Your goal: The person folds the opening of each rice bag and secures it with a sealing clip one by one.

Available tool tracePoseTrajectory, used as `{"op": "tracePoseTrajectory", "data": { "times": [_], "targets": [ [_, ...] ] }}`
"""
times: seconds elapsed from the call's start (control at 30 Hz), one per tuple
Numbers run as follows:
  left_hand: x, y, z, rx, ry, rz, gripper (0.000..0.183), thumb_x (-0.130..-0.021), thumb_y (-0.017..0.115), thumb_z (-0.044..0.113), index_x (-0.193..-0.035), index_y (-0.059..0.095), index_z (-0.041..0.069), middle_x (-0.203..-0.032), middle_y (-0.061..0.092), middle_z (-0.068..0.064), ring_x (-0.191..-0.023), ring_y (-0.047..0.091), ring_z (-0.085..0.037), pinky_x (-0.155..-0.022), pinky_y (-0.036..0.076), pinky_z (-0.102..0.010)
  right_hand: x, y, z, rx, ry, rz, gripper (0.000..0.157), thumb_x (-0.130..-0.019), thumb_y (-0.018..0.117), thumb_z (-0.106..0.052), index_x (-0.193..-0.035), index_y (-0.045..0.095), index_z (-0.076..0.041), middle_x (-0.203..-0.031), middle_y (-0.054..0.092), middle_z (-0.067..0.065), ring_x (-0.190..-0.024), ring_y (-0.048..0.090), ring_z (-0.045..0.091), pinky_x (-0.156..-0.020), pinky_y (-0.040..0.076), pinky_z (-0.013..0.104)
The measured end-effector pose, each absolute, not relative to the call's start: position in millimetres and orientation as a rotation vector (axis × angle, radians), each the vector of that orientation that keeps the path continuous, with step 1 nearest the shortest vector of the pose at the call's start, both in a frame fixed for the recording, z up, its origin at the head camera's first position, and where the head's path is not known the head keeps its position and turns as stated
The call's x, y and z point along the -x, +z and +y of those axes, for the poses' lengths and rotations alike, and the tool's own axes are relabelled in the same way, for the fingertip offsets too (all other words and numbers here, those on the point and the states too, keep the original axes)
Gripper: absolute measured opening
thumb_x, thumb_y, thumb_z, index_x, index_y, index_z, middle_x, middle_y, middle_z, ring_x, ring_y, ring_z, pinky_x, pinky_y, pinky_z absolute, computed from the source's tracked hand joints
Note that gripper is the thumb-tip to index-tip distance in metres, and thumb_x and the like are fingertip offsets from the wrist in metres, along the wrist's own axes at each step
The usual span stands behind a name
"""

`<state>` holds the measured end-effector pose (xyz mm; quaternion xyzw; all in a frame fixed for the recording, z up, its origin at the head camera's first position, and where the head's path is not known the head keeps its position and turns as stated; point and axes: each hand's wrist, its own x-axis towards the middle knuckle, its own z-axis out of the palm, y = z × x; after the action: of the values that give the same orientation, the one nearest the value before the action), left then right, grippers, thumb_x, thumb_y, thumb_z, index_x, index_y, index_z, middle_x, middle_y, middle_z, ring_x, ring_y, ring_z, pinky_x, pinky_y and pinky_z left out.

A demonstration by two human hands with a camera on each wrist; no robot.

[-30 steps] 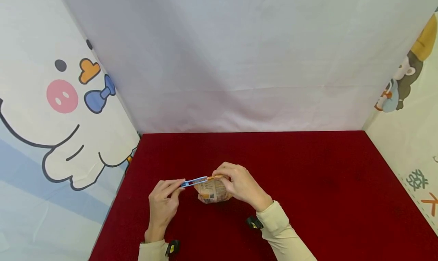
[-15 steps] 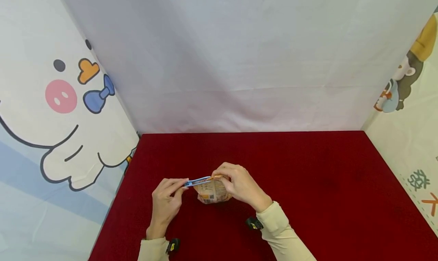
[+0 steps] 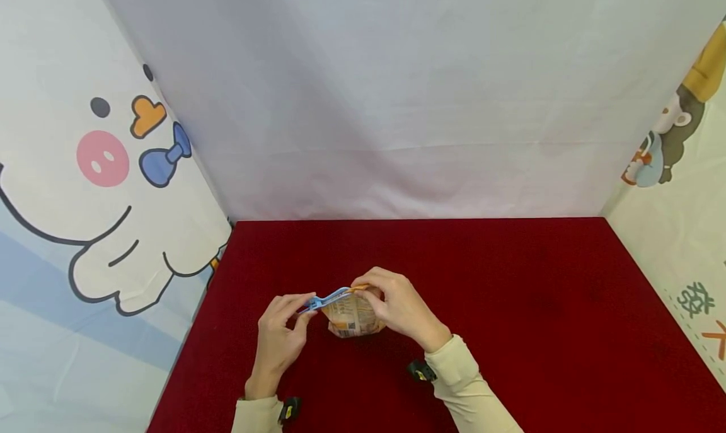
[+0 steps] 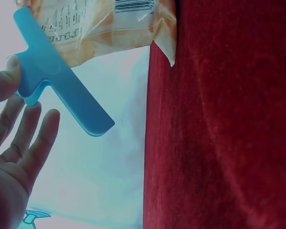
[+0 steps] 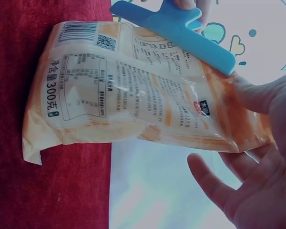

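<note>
My left hand (image 3: pixel 280 338) pinches the short handle end of a light blue bag clip (image 3: pixel 334 295) between thumb and fingers. In the left wrist view, the long bar of the clip (image 4: pixel 69 81) slants across one side of an orange and cream food bag (image 4: pixel 100 28). My right hand (image 3: pixel 399 307) pinches the top edge of that bag (image 3: pixel 354 319), thumb on the near face. The right wrist view shows the clip (image 5: pixel 181 36) lying along the bag's side near its top (image 5: pixel 119 90), close to my right thumb. How far it grips the bag cannot be told.
A dark red cloth (image 3: pixel 482 294) covers the table under both hands. White fabric (image 3: pixel 397 105) hangs behind it, and printed cartoon panels (image 3: pixel 102 244) rise at the left and right. A dark wrist device (image 3: pixel 421 370) sits at the right cuff.
My left hand has shifted slightly right, bringing the clip further over the bag's edge, and the clip has turned a little. The right hand and the bag have hardly moved.
</note>
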<state>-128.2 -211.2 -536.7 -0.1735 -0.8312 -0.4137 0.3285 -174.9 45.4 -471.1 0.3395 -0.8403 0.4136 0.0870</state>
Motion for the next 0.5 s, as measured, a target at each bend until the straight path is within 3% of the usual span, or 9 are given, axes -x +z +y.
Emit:
{"op": "tracePoseTrajectory", "data": {
  "times": [0.13,0.3,0.4,0.5],
  "targets": [
    [128,-537,-210,0.439,-1.087,-2.192,0.037,-0.083,0.084,-0.009,-0.117,0.080,0.003,-0.107,0.078,-0.009,-0.090,0.066,-0.025,-0.079,0.052,-0.015,174,-474,46,-0.949,1.303,-2.536,0.027,-0.099,0.076,-0.009,-0.126,0.075,-0.011,-0.108,0.077,-0.002,-0.084,0.067,0.009,-0.074,0.059,0.029],
    [127,-536,-210,0.417,-1.087,-2.205,0.036,-0.085,0.083,-0.006,-0.119,0.080,0.004,-0.110,0.079,-0.009,-0.094,0.067,-0.023,-0.078,0.057,-0.024,174,-484,49,-0.845,1.472,-2.537,0.047,-0.099,0.077,-0.011,-0.143,0.061,-0.011,-0.116,0.078,0.005,-0.108,0.075,0.022,-0.093,0.060,0.049],
    [126,-534,-209,0.410,-1.096,-2.211,0.036,-0.086,0.083,-0.005,-0.120,0.079,0.005,-0.111,0.079,-0.010,-0.095,0.067,-0.022,-0.080,0.056,-0.020,175,-492,52,-0.798,1.602,-2.524,0.047,-0.099,0.076,-0.010,-0.142,0.060,-0.010,-0.120,0.077,0.010,-0.113,0.074,0.031,-0.095,0.059,0.059],
    [125,-534,-208,0.410,-1.109,-2.209,0.036,-0.086,0.082,-0.006,-0.120,0.079,0.005,-0.111,0.078,-0.010,-0.095,0.066,-0.022,-0.083,0.053,-0.013,175,-498,55,-0.757,1.679,-2.540,0.041,-0.098,0.076,-0.009,-0.137,0.063,-0.010,-0.125,0.076,0.012,-0.114,0.073,0.036,-0.094,0.060,0.061]
  ]
}}
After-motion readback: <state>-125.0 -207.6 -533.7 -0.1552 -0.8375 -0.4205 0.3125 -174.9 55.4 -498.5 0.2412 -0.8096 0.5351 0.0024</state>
